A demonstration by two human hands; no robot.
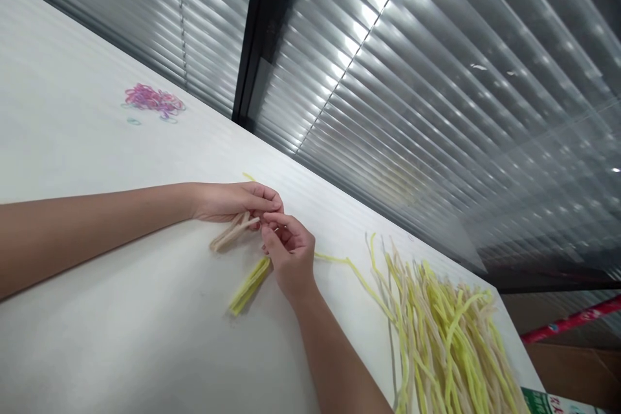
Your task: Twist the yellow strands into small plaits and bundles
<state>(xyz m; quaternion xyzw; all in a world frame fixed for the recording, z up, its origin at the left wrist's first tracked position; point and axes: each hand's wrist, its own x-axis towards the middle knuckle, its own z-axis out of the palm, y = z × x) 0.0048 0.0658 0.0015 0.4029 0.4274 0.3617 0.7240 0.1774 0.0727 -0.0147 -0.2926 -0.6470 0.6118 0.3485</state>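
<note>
**Left hand and right hand close together at short, fuzzy bundles**

The landmark is the big loose pile of yellow and beige fuzzy strands on the white bench. Both hands are left of the pile, well apart from it, fingertips almost meeting. The left fingers look closed on a small folded beige bundle of soft strands, which pokes out beneath them. The right thumb and forefinger are bent close together, but whether they pinch anything cannot be told. A straight bundle of short, bright yellow fuzzy strands lies left of the pile, its upper end hidden by the right hand; whether it is gripped is unclear.

Both bundles look very light, soft and bendy, not slippery, and likely to splay if held loosely. A pinch near the gathered end should keep the strands together; hard tugging might shed fuzz.

A thin yellow strand trails from the pile towards the right hand. Farther left of the pile, beyond the left forearm, sits a heap of small pink and purple loops, held in no container. Just beside the pile's lower right is a green-and-white printed package, cut off by the frame, contents unseen.
</note>
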